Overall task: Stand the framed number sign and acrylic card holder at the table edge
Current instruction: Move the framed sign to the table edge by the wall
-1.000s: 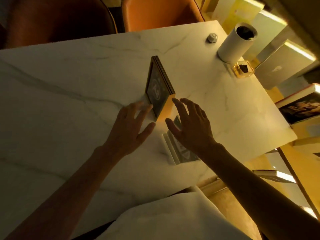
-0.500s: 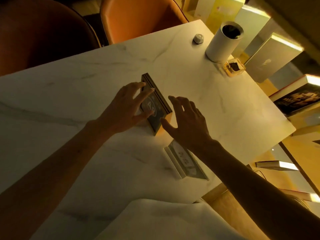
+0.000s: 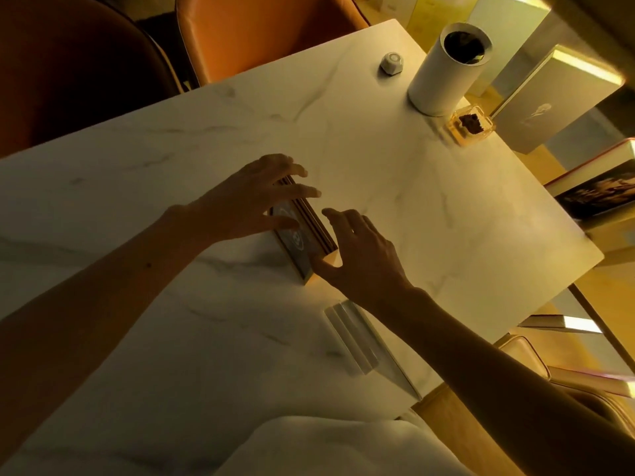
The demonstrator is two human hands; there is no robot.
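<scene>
The framed number sign (image 3: 302, 240), dark with a gold edge, stands upright on the white marble table (image 3: 429, 207) near its middle. My left hand (image 3: 252, 197) lies over the frame's top and far end, fingers spread across it. My right hand (image 3: 360, 259) is at the frame's near right corner, thumb touching the edge, fingers apart. The clear acrylic card holder (image 3: 357, 341) lies closer to me by the near table edge, partly behind my right forearm.
A white cylinder (image 3: 443, 67), a small white knob-like object (image 3: 391, 65) and a small amber box (image 3: 472, 127) sit at the far right corner. Orange chairs (image 3: 261, 32) stand behind the table. Boxes and books (image 3: 549, 104) lie beyond the right edge. White cloth (image 3: 326, 448) covers my lap.
My left hand moved from beside the frame up onto its top and far end. My right hand closed in on the frame's near corner. The view shifted closer.
</scene>
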